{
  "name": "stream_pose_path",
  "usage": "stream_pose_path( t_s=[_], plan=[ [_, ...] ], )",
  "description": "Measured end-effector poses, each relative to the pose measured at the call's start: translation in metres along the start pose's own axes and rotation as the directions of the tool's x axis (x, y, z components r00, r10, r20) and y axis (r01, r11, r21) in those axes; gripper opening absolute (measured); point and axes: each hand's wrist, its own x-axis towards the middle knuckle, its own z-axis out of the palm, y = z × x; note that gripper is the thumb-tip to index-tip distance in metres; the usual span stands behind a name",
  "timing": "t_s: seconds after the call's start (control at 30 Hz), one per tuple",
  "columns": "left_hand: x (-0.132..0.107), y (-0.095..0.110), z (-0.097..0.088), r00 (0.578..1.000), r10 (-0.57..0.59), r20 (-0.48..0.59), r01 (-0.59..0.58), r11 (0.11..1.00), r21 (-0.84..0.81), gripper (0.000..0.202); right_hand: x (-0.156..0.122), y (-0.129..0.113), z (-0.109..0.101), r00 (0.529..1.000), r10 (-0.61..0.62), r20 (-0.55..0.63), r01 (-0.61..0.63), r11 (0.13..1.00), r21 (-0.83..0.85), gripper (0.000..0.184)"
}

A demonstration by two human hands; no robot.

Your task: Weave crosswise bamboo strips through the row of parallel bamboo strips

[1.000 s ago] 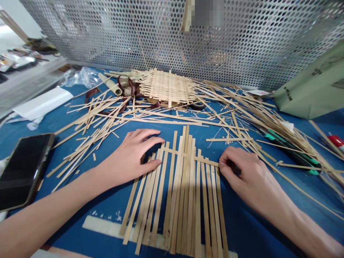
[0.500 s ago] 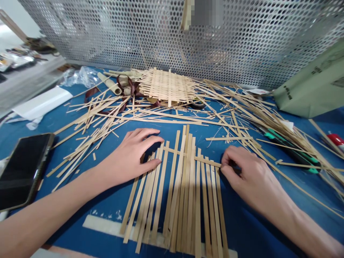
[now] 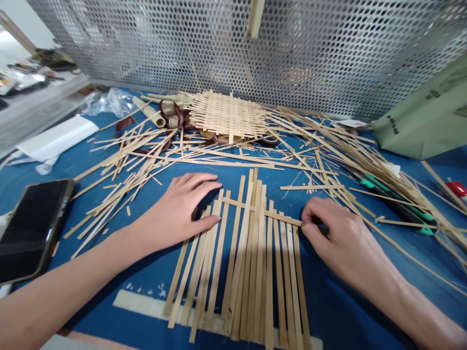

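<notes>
Under both my arms spreads a blue worktop (image 3: 146, 272), and along its far side a perforated metal panel (image 3: 164, 48) rises across the view. Loose thin strips (image 3: 124, 160) lie scattered in an arc beyond my hands, heaped thickest toward the right. Straight in front of me is a row of lengthwise strips (image 3: 269, 272), pointing away from me, crowded in the middle and fanned at the sides, their near ends crossing a pale flat band (image 3: 138, 305) on the surface. A green bag (image 3: 419, 126) stands at the far right. Near the panel, a woven piece (image 3: 228, 114) rests on top of other clutter. My left grip (image 3: 189, 204) is loose, thumb and fingers spread apart at the left side of the row; whether the thumb presses on it I cannot tell. My right grip (image 3: 333, 226) is closed, thumb and forefinger pinching the right end of a crosswise strip (image 3: 288, 220). A dark phone (image 3: 31, 228) lies face up at the left edge. Over on the right, a black-and-green tool (image 3: 397, 206) lies partly under strips. Smallest is that pinched strip, running across the row's upper part, with several middle lengths lying over it.
</notes>
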Motion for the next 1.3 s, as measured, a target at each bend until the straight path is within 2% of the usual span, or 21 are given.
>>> stream_pose_path(
  t_s=[0.2, 0.6, 1.03, 1.3],
  plan=[
    [-0.001, -0.002, 0.001, 1.0, 0.007, 0.001, -0.007, 1.0, 0.008, 0.05, 0.0, -0.001, 0.001, 1.0, -0.013, -0.001, 0.013, 1.0, -0.004, 0.019],
    [-0.001, -0.001, 0.003, 1.0, 0.028, 0.0, -0.028, 0.999, 0.047, 0.054, 0.0, -0.001, 0.001, 1.0, -0.018, 0.005, 0.018, 1.0, -0.007, 0.018],
    [-0.003, 0.001, -0.008, 1.0, 0.016, 0.009, -0.015, 0.998, -0.056, 0.027, -0.002, 0.003, 0.004, 1.0, -0.008, 0.006, 0.008, 1.0, -0.019, 0.019],
    [-0.005, 0.001, -0.006, 0.999, 0.025, 0.023, -0.023, 0.995, -0.098, 0.03, 0.0, 0.003, 0.001, 1.0, -0.028, 0.014, 0.028, 0.999, -0.014, 0.019]
  ],
)
